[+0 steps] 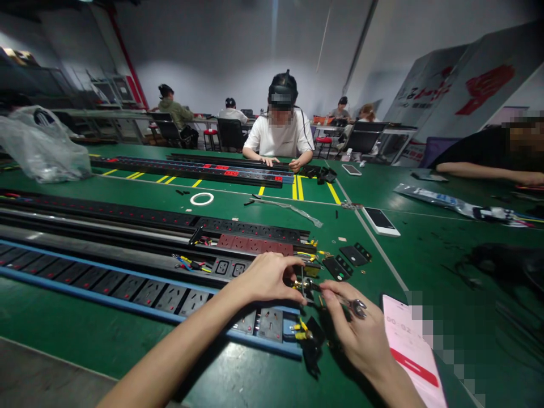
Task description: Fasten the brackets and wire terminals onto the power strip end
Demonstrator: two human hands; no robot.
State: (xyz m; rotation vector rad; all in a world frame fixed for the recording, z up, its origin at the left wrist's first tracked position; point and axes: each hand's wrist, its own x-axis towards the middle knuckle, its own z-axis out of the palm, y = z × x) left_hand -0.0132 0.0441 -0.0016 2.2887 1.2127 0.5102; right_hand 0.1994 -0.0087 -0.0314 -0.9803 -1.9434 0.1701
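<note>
My left hand [272, 277] pinches a small plate-like end piece [304, 283] between thumb and fingers, beside the ends of the power strips. Just right of it, my right hand [355, 323] grips a metal wrench [352, 306], its near end showing above the fingers and its far end at the piece. Below my left wrist lies a blue-edged socket strip [170, 297], with yellow-tipped wires [301, 328] and a black end part [313, 345] at its end. Behind are a strip with dark red sockets [255, 245] and loose coloured wires [191, 263].
Black plates [355, 254] lie right of the strips. A lit phone [414, 351] is by my right hand, a white phone [381, 221] farther back. A tape ring [202, 199] and plastic bag [46, 147] are on the green table [229, 368]. A person [280, 133] sits opposite.
</note>
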